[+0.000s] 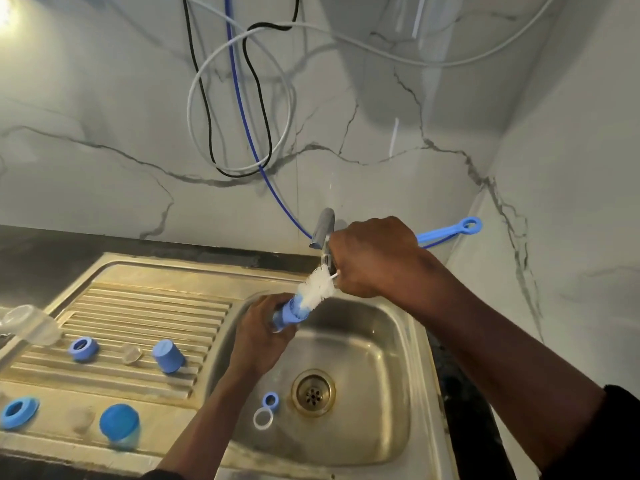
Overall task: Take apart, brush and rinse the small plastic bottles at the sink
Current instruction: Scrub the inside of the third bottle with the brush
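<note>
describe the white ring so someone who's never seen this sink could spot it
Look into the steel sink basin and find the drain at its bottom. Just left of the drain lie two rings. The white ring is the one nearer the person; its neighbour is a blue ring.

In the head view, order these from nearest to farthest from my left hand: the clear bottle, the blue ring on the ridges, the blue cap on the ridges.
1. Blue cap, on the ridges just left of the left hand.
2. Blue ring, farther left on the ridges.
3. Clear bottle, at the far left edge.
</note>
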